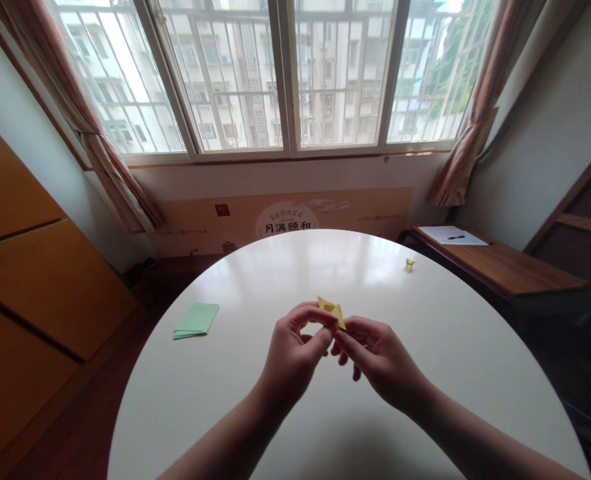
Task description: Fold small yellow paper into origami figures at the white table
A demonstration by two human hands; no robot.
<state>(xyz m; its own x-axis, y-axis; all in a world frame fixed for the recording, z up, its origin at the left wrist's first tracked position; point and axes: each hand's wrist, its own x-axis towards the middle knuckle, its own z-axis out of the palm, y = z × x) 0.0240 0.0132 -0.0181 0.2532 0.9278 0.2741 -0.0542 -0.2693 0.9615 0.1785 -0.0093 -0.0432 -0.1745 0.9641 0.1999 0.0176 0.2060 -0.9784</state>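
Note:
A small folded piece of yellow paper (pixel 332 309) with pointed corners is held above the middle of the white table. My left hand (pixel 300 337) pinches it between thumb and forefinger from the left. From the right, my right hand (pixel 372 350) grips its lower corner with thumb and forefinger, and the other fingers curl beneath. The fingertips of both hands nearly meet and hide the paper's lower part.
The round white table (pixel 215 407) bears a stack of green paper sheets (pixel 196 319) at left and a tiny yellow folded paper figure (pixel 410 265) at far right. Beyond its right edge, a wooden stand (pixel 530 267) carries a white sheet (pixel 445 235) and a pen (pixel 456 237).

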